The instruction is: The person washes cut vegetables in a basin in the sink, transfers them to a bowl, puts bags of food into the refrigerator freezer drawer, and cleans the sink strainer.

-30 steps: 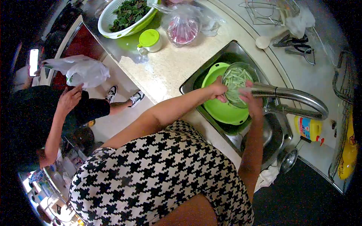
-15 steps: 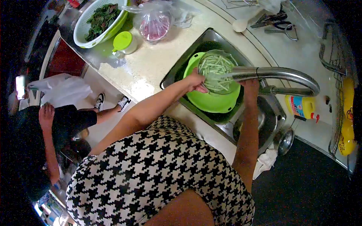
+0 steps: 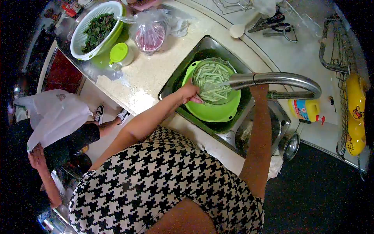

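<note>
- With the clear bowl as your clock's centre, your left hand was at eight o'clock, closed on its rim.
- Your right hand was at three o'clock, partly hidden behind the metal faucet; whether it gripped anything could not be told.
- The bowl held pale green vegetable pieces, with water from the faucet running onto them.
- Below it, a green basin sat in the sink.
- On your counter, towards ten o'clock, were a basket of dark leaves, a lime-lidded container and a plastic bag with something reddish inside.
- Black-handled scissors lay between one and two o'clock; a yellow bottle was between three and four.
- Well apart, at eight o'clock, another person's hand held a white carrier bag.
</note>
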### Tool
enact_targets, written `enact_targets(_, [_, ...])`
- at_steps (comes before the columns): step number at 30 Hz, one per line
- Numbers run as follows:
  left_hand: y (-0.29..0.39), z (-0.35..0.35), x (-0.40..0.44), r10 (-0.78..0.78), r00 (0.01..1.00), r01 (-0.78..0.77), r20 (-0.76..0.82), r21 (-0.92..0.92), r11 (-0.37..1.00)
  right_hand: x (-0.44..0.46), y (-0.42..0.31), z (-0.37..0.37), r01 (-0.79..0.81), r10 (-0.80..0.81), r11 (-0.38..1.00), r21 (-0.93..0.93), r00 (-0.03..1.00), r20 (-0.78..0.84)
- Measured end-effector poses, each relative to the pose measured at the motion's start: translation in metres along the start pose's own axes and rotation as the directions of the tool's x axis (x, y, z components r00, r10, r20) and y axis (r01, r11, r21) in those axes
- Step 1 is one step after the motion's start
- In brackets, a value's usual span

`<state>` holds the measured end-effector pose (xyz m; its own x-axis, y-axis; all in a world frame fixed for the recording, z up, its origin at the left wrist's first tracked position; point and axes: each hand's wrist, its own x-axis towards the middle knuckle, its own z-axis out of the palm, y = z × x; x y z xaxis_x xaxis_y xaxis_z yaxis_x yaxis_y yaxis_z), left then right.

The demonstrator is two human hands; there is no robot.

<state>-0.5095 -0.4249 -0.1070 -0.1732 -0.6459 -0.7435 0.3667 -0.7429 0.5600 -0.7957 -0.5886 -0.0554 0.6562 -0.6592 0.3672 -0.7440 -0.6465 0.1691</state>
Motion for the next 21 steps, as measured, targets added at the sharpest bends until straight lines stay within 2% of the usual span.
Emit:
enact_targets(3, [0.02,0.007,-0.024,-0.073,0.997,0.07,0.009,0.2,0.977,-0.016,0.006,0.015,-0.047,0.059,0.985,0.167,0.996,-0.064])
enact_targets(5, [0.029,0.015,-0.04,-0.063,0.998,0.067,-0.026,0.221,0.973,-0.018,0.009,0.019,-0.067,0.1,0.959,0.276,0.989,-0.106])
enact_targets(6, [0.03,0.019,-0.045,-0.043,0.998,0.051,-0.049,0.173,0.984,-0.015,0.01,0.019,-0.07,0.12,0.941,0.332,0.984,-0.131])
enact_targets(8, [0.031,0.027,-0.055,-0.002,0.995,0.01,-0.096,0.079,0.997,-0.01,0.013,0.017,-0.139,0.137,0.984,0.108,0.99,0.027])
enact_targets(9, [0.028,0.024,-0.051,-0.014,0.994,0.024,-0.109,0.089,0.996,-0.008,0.011,0.013,-0.158,0.158,0.987,-0.007,0.982,0.105])
enact_targets(10, [0.025,0.021,-0.048,-0.026,0.992,0.038,-0.122,0.099,0.994,-0.002,-0.002,-0.013,-0.438,0.34,0.833,0.339,0.888,0.311])
enact_targets(13, [0.006,0.007,-0.024,-0.008,1.0,0.005,-0.022,-0.126,0.992,0.019,-0.022,-0.036,-0.331,0.362,0.932,-0.148,0.851,0.381])
enact_targets(14, [0.008,0.002,-0.024,-0.011,0.999,0.015,0.033,-0.105,0.994,0.016,-0.02,-0.043,-0.301,0.332,0.943,-0.139,0.869,0.368])
enact_targets(15, [0.017,0.003,-0.035,-0.017,0.996,0.025,0.088,-0.084,0.996,0.012,-0.009,-0.036,-0.251,0.294,0.945,-0.208,0.934,0.206])
enact_targets(16, [0.021,0.004,-0.043,-0.041,0.997,0.048,0.061,-0.107,0.993,0.003,0.008,-0.023,-0.213,0.234,0.935,-0.284,0.971,0.043])
enact_targets(17, [0.013,-0.005,-0.031,-0.033,0.996,0.04,0.083,-0.092,0.995,-0.004,0.015,-0.017,-0.188,0.158,0.912,-0.364,0.981,-0.112])
enact_targets(18, [-0.003,-0.018,-0.006,-0.027,0.994,0.035,0.107,-0.077,0.996,0.001,0.004,-0.036,-0.183,0.175,0.824,-0.536,0.982,-0.066])
enact_targets(20, [-0.008,-0.01,-0.012,0.05,0.997,-0.045,0.058,-0.087,0.995,0.006,-0.011,-0.055,-0.156,0.126,0.946,-0.284,0.985,-0.121])
enact_targets(21, [0.008,0.006,-0.038,0.126,0.992,-0.127,-0.021,-0.105,0.986,0.01,-0.016,-0.06,-0.132,0.108,0.979,-0.152,0.982,-0.156])
